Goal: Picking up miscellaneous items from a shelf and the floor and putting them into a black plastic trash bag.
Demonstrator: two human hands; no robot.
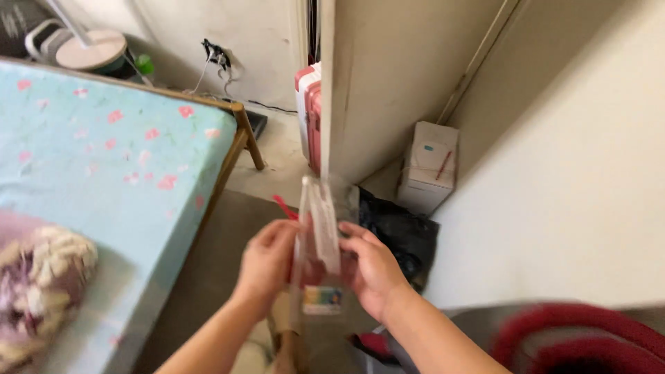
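Bed (118, 138) with pale blue flowered sheet fills the left; a pink suitcase (309, 114) and a white box (429, 166) stand by the wall. A black bag (402, 232) lies behind the hands. Clear plastic package (317, 256) is held upright at centre, above the floor. Left hand (267, 263) and right hand (370, 270) pinch its opposite side edges. Judged light, thin, floppy, somewhat slippery; the edges offer the firmest hold.

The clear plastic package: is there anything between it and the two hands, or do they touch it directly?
Nothing visible stands between them. The left hand and the right hand both grip the clear plastic package directly, one on each side, in front of the person. The black bag lies behind it, on the floor.
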